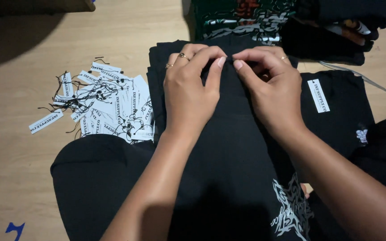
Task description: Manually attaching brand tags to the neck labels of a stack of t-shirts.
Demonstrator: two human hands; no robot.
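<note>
Two hands meet at the upper edge of a black garment (228, 134) spread on the wooden floor (14, 169): the left hand (193, 96) and right hand (271, 91) each pinch its fabric, fingertips nearly touching. White paper tags (108, 107) lie heaped just left.

Both forearms reach forward from the lower edge of the view, converging; the left hand (190, 91) lies palm down, rings on two fingers, thumb and forefinger pinched; the right hand (271, 91) mirrors it, its pinched fingertips almost touching the left's.
</note>
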